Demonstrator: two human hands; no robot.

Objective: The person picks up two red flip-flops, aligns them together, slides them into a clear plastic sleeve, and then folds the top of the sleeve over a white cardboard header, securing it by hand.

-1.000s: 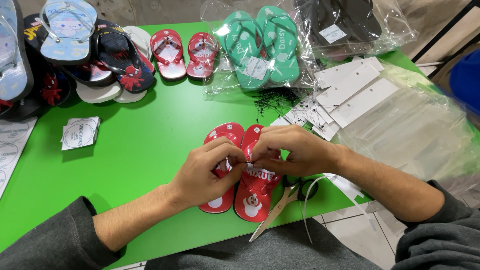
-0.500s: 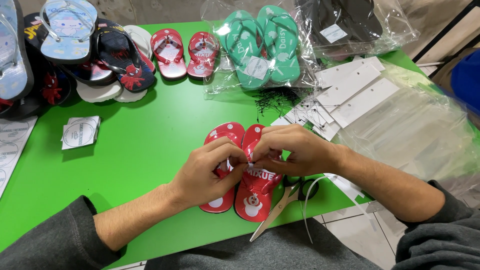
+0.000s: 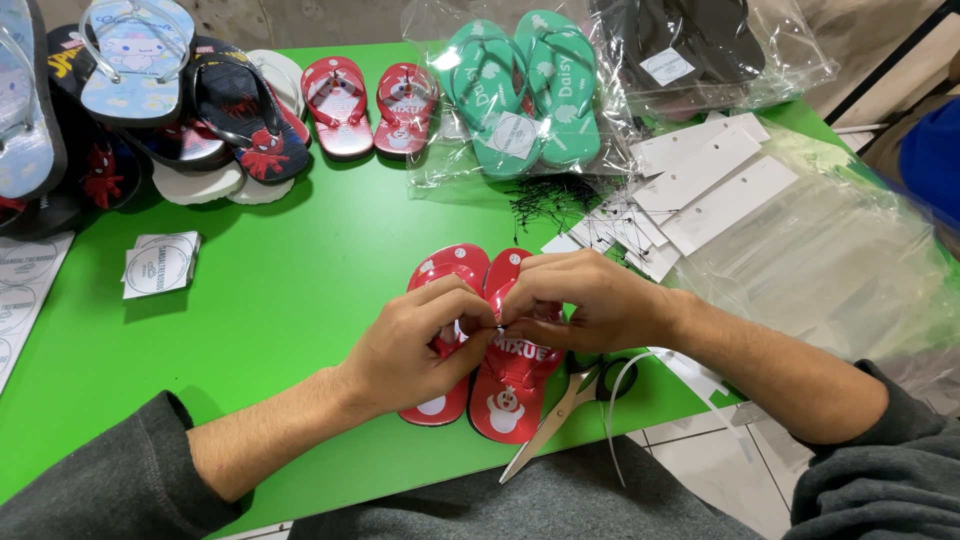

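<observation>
Head view: left hand (image 3: 415, 350) and right hand (image 3: 585, 300) meet over a pair of red flip-flops (image 3: 510, 385) lying on the green counter (image 3: 300, 280), fingers of both pinching at the straps; scissors (image 3: 560, 410) lie just beside

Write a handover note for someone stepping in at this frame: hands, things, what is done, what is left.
Left hand and right hand: both pinch at the straps of the pair of small red rubber flip-flops, side by side on the green table.
Scissors lie by the right flip-flop, at the table's near edge.
Done: green flip-flops in a clear plastic bag at the far side.
Left: the red pair is unbagged; white card headers wait to the right.
</observation>
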